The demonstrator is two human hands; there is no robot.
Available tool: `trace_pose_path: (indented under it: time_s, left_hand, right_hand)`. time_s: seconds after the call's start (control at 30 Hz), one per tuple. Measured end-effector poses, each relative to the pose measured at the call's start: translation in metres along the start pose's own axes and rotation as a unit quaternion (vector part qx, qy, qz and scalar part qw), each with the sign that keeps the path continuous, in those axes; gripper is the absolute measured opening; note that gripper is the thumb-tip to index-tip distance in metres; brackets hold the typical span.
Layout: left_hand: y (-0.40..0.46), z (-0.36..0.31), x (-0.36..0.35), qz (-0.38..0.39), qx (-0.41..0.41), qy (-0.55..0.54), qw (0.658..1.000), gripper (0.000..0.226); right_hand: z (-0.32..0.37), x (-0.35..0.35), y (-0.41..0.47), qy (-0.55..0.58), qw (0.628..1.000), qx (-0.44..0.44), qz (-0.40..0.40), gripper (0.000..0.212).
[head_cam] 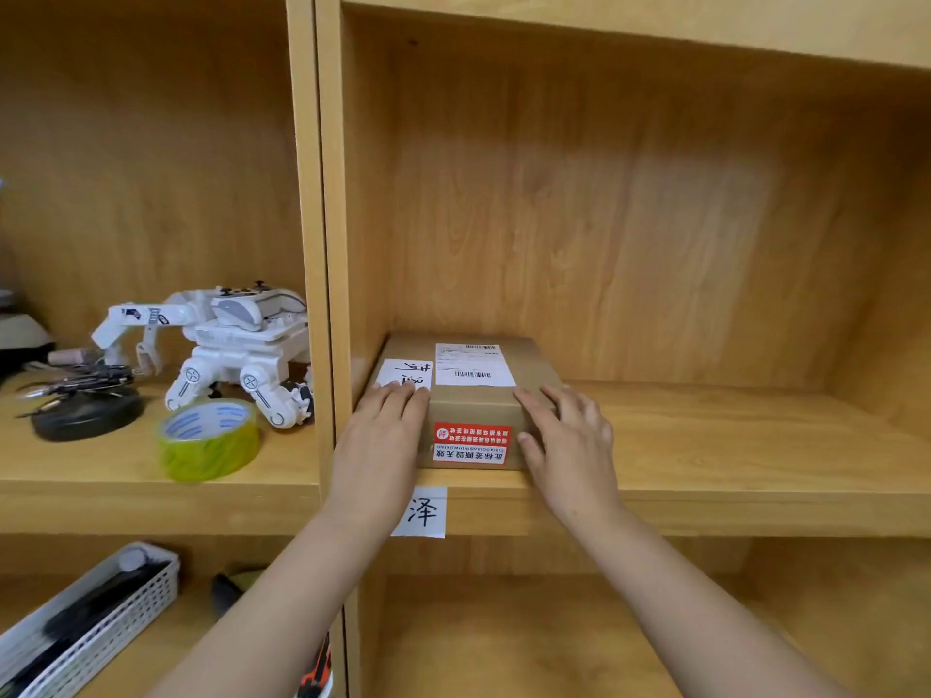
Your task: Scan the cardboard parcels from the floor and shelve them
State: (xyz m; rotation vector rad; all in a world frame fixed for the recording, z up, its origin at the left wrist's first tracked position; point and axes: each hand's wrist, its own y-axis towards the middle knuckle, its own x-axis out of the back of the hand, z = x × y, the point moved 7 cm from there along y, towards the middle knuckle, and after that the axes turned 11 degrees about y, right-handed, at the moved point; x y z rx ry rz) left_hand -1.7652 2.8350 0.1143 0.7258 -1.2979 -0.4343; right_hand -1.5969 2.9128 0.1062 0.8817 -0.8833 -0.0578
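A brown cardboard parcel (473, 405) lies flat on the wooden shelf (730, 445), tucked into the compartment's left corner. Its top carries a white shipping label with barcodes and a handwritten white slip; its front face has a red and white sticker. My left hand (380, 440) lies on the parcel's near left corner, fingers over the top edge. My right hand (567, 435) grips the near right corner, fingers on top and thumb on the front face. A white paper tag (423, 512) with a handwritten character hangs on the shelf's front edge below the parcel.
The left compartment holds a white toy robot (237, 345), a roll of yellow-green tape (209, 439) and a black round base (88, 413) with wires. Below left sits a white mesh basket (95, 627). A vertical divider (327, 294) separates the compartments.
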Motion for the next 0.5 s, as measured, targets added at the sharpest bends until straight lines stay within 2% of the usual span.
trace_pose_path:
  time_s: [0.17,0.27,0.5]
  left_hand:
    - [0.001,0.0,-0.001,-0.017,-0.005,-0.004,1.0,0.058]
    - [0.002,-0.005,0.001,-0.048,-0.004,-0.024,0.999,0.048]
    - [-0.005,-0.044,0.01,-0.077,-0.034,-0.081,0.993,0.041]
  right_hand:
    - [0.002,-0.001,-0.002,-0.014,1.0,-0.016,0.012,0.057]
    - [-0.002,0.006,-0.015,-0.018,0.999,-0.027,0.0,0.066]
    - [-0.023,0.041,-0.049,-0.025,0.998,-0.057,0.001,0.067]
